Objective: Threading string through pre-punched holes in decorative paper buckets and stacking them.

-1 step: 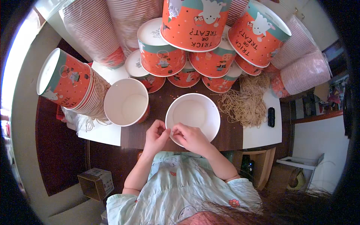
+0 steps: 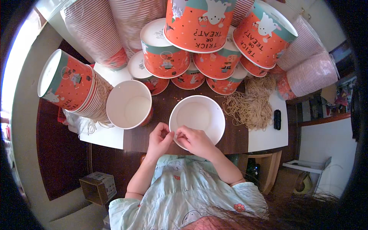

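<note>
A white-lined paper bucket (image 2: 210, 115) stands mouth up in front of me. At its near left rim my left hand (image 2: 159, 140) is closed, thumb and fingertips pinched together just outside the wall. My right hand (image 2: 194, 142) reaches over the near rim, its fingers bent and also pinched, almost meeting the left fingertips. Whatever lies between the fingers is too small to make out. Left of this bucket, a second paper bucket (image 2: 128, 97) leans with its mouth toward me. A tangled heap of beige cord (image 2: 251, 105) lies to the right.
Upturned orange buckets (image 2: 166, 63) are piled at the back of the brown table (image 2: 161, 109). A nested bucket stack (image 2: 78, 84) lies at left. Tall wrapped stacks (image 2: 90, 32) stand behind. A black bundle (image 2: 277, 119) rests right of the cord. A cardboard box (image 2: 97, 188) sits below left.
</note>
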`<state>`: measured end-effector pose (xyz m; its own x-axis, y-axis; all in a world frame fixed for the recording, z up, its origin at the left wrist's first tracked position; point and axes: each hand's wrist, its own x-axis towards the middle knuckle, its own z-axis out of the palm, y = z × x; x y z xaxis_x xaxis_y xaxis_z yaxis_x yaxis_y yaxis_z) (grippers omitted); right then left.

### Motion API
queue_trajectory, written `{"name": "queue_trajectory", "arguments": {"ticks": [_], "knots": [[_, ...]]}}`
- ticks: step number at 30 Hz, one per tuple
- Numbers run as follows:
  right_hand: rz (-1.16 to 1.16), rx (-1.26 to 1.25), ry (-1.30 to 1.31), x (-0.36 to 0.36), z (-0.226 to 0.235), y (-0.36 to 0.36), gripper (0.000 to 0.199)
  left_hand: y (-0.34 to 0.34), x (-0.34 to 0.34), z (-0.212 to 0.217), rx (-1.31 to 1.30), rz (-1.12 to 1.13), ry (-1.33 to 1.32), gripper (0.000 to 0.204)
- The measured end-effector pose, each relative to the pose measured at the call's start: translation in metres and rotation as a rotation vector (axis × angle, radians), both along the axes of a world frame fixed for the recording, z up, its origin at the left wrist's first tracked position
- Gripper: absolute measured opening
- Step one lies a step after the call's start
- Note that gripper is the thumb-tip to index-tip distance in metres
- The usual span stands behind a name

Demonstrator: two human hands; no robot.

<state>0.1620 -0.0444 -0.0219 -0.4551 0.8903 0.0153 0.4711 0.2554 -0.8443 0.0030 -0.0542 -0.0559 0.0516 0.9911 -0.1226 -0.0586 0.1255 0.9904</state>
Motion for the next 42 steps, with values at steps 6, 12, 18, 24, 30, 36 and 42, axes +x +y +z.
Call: {"name": "queue_trajectory", "arguments": {"ticks": [6, 12, 18, 24, 30, 36, 42], "knots": [[-0.013, 0.017, 0.008, 0.0, -0.002, 0.0, 0.013, -0.001, -0.001, -0.003, -0.019, -0.017, 0.0, 0.007], [-0.018, -0.013, 0.023, 0.004, -0.002, 0.006, 0.013, -0.014, -0.002, -0.004, 0.067, -0.042, 0.101, 0.014], [-0.021, -0.003, -0.009, 0.007, -0.002, 0.008, 0.013, -0.02, 0.009, 0.009, 0.417, -0.023, 0.611, 0.023], [-0.003, 0.005, -0.034, 0.008, 0.0, 0.011, 0.012, -0.023, 0.016, 0.005, 0.464, 0.043, 0.704, 0.018], [0.037, -0.041, 0.022, 0.011, 0.0, 0.013, 0.014, -0.021, 0.016, -0.001, 0.507, 0.048, 0.713, 0.017], [0.135, -0.002, 0.007, 0.017, 0.003, 0.012, 0.026, -0.021, -0.003, -0.015, 0.121, -0.061, 0.166, 0.007], [0.158, -0.003, -0.243, 0.031, 0.016, 0.012, 0.027, -0.011, -0.03, 0.0, 0.076, -0.18, -0.657, 0.01]]}}
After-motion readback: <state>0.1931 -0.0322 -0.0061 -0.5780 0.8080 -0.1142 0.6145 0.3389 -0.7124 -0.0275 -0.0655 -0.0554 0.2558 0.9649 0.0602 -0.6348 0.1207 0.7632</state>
